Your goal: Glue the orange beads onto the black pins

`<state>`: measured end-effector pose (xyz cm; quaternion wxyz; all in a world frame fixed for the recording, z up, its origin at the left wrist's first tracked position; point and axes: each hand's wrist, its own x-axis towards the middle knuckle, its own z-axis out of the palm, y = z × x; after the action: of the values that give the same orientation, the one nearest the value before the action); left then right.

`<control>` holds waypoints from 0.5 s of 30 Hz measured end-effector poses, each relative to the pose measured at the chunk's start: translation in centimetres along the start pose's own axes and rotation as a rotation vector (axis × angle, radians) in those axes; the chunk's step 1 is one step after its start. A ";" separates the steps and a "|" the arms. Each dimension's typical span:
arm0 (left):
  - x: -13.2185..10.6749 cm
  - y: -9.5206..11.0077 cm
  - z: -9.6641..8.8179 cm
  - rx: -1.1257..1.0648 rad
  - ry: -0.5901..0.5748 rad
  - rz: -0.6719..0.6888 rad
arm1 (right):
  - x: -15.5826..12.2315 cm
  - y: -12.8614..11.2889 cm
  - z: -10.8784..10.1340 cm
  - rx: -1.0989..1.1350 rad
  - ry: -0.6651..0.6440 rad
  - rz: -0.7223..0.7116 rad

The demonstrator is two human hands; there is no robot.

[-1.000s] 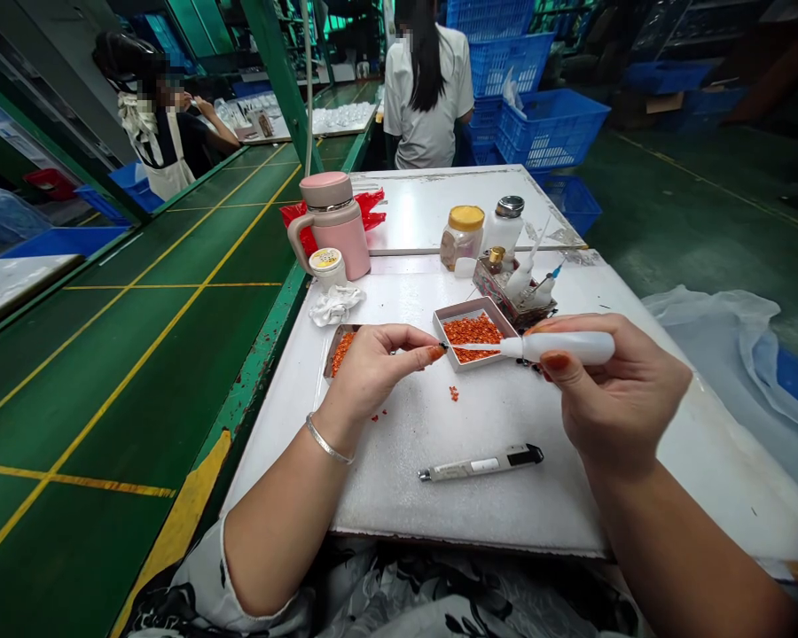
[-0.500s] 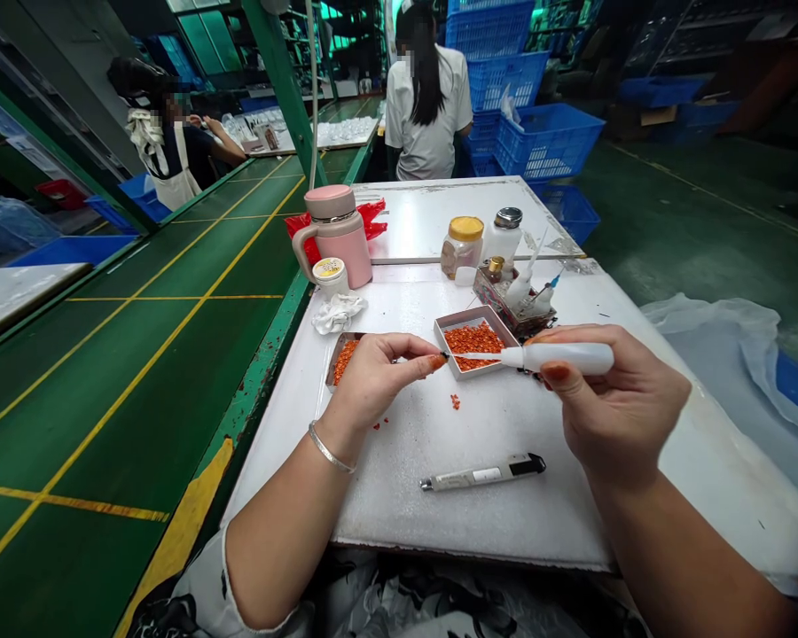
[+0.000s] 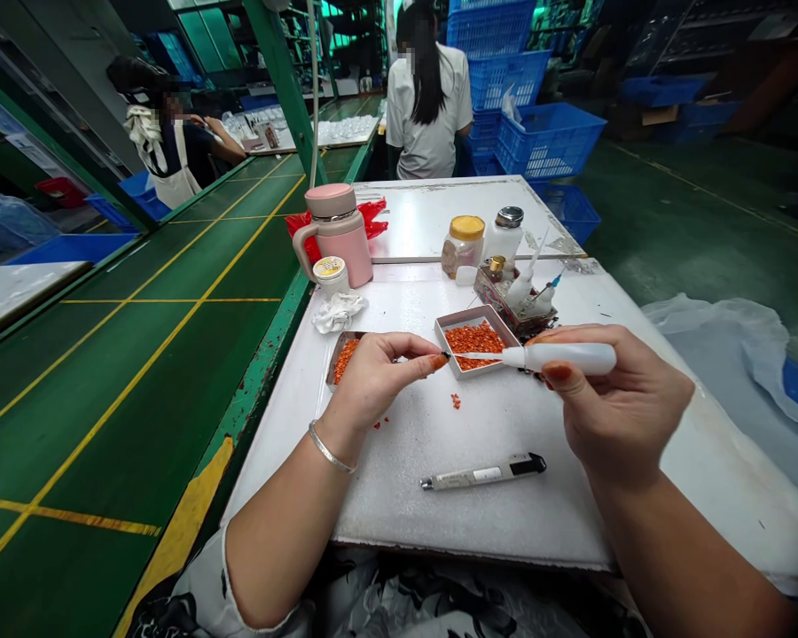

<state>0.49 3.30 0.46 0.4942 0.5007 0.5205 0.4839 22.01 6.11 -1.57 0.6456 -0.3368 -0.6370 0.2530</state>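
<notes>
My left hand [image 3: 379, 372] pinches a tiny dark piece [image 3: 446, 355] between thumb and forefinger; its exact kind is too small to make out. My right hand [image 3: 612, 399] grips a white squeeze bottle with a long thin nozzle [image 3: 565, 356], held level. The nozzle tip points left and meets or nearly meets the dark piece. Behind the nozzle stands an open box [image 3: 485, 370] of small orange pieces [image 3: 475, 341]. A second box of orange pieces [image 3: 343, 359] is partly hidden by my left hand. A few loose orange pieces [image 3: 456, 401] lie on the white table [image 3: 399, 496].
A pen-like utility knife [image 3: 482, 473] lies near the front edge. Behind are a pink mug [image 3: 342, 239], a crumpled tissue [image 3: 339, 312], jars [image 3: 464, 248] and a holder with bottles [image 3: 515, 297]. A green conveyor belt [image 3: 139, 354] runs at left. Two people sit farther off.
Both hands keep almost the same pose, the nozzle still at the dark piece. The yellow lines on the conveyor belt have shifted slightly.
</notes>
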 end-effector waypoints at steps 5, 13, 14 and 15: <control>0.0 0.1 0.0 0.009 -0.002 -0.003 | 0.0 0.1 0.1 0.001 0.012 -0.005; 0.0 0.0 0.0 -0.004 0.002 0.012 | 0.0 0.0 0.0 -0.007 0.010 0.006; 0.0 0.0 0.0 -0.005 0.001 0.012 | 0.0 0.0 0.0 -0.007 0.009 0.008; 0.0 0.0 0.0 -0.006 0.000 0.011 | 0.0 0.0 -0.1 -0.006 0.005 0.011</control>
<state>0.45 3.30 0.43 0.4929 0.5022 0.5164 0.4881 22.08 6.13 -1.57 0.6450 -0.3428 -0.6340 0.2539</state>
